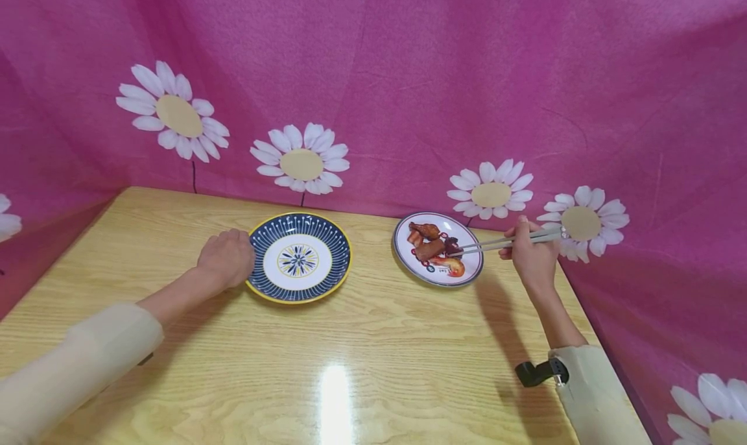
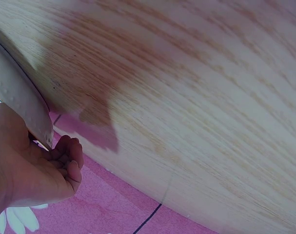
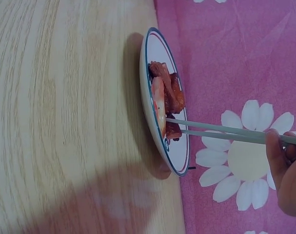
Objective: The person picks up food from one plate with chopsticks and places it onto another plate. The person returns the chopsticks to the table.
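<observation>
My left hand (image 1: 226, 258) grips the left rim of a blue-and-white plate (image 1: 297, 261) with a yellow edge; in the left wrist view its fingers (image 2: 69, 153) curl at the rim. On the right, my right hand (image 1: 532, 253) holds a pair of pale chopsticks (image 1: 498, 242). Their tips touch a small dark-red piece of food (image 3: 173, 129) on a smaller white plate (image 1: 403, 240) and stand to either side of it. Beside that piece lie a shrimp (image 1: 449, 264), a brown block of food (image 1: 428, 250) and a drumstick-like piece (image 1: 426, 229). Whether the piece is lifted I cannot tell.
Both plates stand on a light wooden table (image 1: 373, 341), toward its back edge. A pink cloth (image 1: 397, 95) with white daisies hangs behind the table and along its sides. Light reflects off the table's front middle.
</observation>
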`<state>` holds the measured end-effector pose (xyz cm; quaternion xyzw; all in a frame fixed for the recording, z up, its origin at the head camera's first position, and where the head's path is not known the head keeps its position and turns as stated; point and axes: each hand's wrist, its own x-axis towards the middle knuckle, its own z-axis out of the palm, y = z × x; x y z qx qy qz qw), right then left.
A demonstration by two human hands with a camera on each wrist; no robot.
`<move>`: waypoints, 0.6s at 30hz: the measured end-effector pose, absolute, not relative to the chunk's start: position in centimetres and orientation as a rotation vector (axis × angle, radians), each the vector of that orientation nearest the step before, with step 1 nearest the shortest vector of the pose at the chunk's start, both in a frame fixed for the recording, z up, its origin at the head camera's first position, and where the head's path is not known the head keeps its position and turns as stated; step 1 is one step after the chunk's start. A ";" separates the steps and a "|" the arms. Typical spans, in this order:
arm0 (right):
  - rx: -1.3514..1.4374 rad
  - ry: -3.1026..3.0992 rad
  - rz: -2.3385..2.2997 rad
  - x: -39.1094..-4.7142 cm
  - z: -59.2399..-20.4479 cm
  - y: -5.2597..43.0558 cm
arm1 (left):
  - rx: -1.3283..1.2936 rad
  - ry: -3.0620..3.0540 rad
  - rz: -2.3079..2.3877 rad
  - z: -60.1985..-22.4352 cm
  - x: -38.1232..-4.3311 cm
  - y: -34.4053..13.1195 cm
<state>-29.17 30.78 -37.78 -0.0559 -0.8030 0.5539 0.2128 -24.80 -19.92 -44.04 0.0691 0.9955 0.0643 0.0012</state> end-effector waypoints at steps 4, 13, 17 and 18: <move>-0.165 -2.231 1.555 -29.3 -38.0 31.0 | 0.227 3.130 0.193 -44.0 -24.9 -19.9; -0.150 -2.177 1.672 -29.3 -38.0 31.2 | 0.232 3.124 0.183 -43.8 -24.8 -19.9; -0.148 -2.102 1.781 -29.2 -37.7 31.3 | 0.234 3.125 0.192 -43.8 -24.7 -19.9; -0.144 -2.093 1.795 -29.1 -37.7 31.3 | 0.234 3.127 0.195 -43.8 -24.7 -19.9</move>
